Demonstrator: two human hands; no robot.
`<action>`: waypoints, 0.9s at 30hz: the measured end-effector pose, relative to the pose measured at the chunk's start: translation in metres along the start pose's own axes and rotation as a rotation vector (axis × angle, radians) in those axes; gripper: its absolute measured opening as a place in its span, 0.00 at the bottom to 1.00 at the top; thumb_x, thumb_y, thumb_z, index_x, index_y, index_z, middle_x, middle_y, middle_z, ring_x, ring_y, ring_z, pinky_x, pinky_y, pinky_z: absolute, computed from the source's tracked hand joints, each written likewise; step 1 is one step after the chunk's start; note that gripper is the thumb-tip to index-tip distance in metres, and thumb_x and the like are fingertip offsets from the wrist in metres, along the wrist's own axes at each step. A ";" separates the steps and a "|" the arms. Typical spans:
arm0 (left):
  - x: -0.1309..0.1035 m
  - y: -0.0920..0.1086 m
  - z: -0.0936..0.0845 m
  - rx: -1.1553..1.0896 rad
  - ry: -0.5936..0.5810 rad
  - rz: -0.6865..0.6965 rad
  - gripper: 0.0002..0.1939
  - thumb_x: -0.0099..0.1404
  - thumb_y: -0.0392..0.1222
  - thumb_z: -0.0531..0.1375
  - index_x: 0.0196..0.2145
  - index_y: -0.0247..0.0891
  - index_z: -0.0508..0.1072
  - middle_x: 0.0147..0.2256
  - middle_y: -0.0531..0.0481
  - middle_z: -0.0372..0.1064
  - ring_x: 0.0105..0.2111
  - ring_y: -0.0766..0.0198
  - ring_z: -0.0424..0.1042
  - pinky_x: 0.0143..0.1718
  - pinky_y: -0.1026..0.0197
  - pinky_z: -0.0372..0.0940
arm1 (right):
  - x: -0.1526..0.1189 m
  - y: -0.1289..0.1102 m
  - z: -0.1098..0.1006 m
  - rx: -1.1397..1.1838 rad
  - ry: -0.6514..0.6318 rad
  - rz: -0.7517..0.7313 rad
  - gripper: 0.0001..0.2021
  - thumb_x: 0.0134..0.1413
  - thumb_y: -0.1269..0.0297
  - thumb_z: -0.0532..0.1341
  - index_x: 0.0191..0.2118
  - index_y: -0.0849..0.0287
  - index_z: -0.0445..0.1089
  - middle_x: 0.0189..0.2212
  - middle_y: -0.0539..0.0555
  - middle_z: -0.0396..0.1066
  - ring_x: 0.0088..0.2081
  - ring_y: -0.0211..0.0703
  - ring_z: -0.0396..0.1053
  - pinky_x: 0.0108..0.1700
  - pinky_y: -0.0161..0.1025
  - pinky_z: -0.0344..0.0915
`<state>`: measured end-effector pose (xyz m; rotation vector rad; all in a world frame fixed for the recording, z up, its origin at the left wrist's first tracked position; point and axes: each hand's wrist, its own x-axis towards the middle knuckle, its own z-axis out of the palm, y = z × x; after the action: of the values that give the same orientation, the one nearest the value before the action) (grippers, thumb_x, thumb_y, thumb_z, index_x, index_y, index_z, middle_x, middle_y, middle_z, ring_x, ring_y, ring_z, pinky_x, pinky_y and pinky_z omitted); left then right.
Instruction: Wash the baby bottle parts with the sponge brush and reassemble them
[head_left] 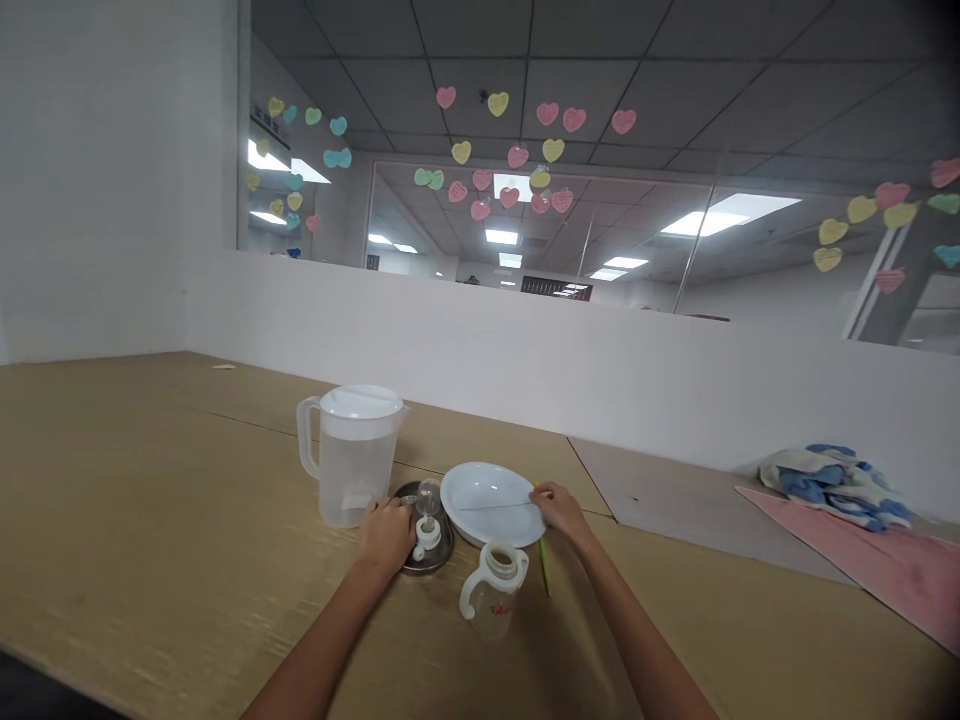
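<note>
My left hand (388, 535) is at the left edge of a small round metal tray (427, 567), fingers closed on its rim. In the tray lie a clear plastic dome cap (428, 497) and a white ring-shaped bottle part (427, 535). My right hand (559, 508) is at the right rim of a white bowl (480, 475), pinching the end of a thin rod (495, 507) that reaches across the bowl; its tip's kind is unclear. In front of the bowl stands a lidless clear bottle with white handles (496, 590), red writing on its side.
A translucent lidded pitcher (356, 470) stands left of the tray. A thin green stick (544, 570) lies right of the bottle. Farther right are a grey mat (675, 510), a pink cloth (877, 560) and a crumpled blue-and-white cloth (836, 485). A white wall (450, 350) borders the table's back.
</note>
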<state>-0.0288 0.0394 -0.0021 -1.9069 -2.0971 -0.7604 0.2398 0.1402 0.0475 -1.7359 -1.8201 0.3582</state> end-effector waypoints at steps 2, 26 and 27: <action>-0.001 0.001 0.000 0.020 -0.019 0.018 0.11 0.59 0.34 0.53 0.30 0.37 0.76 0.34 0.40 0.74 0.40 0.52 0.70 0.41 0.53 0.57 | 0.006 -0.003 0.002 -0.060 -0.007 -0.017 0.09 0.43 0.72 0.58 0.34 0.62 0.72 0.31 0.54 0.73 0.35 0.42 0.70 0.34 0.32 0.59; -0.001 0.016 -0.018 -0.471 0.475 0.213 0.14 0.66 0.41 0.49 0.46 0.38 0.68 0.45 0.44 0.68 0.47 0.57 0.68 0.48 0.53 0.63 | 0.006 -0.012 -0.012 -0.227 -0.097 -0.063 0.10 0.33 0.81 0.60 0.26 0.62 0.73 0.28 0.57 0.75 0.32 0.43 0.71 0.29 0.31 0.59; -0.002 0.019 -0.020 -0.510 0.442 0.236 0.15 0.66 0.41 0.48 0.48 0.38 0.66 0.46 0.44 0.68 0.48 0.57 0.67 0.49 0.53 0.63 | 0.004 -0.014 -0.013 -0.224 -0.107 -0.064 0.10 0.33 0.81 0.60 0.25 0.62 0.73 0.26 0.56 0.75 0.31 0.44 0.71 0.29 0.31 0.59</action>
<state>-0.0135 0.0282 0.0188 -1.9228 -1.4757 -1.5978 0.2366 0.1402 0.0668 -1.8317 -2.0550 0.2324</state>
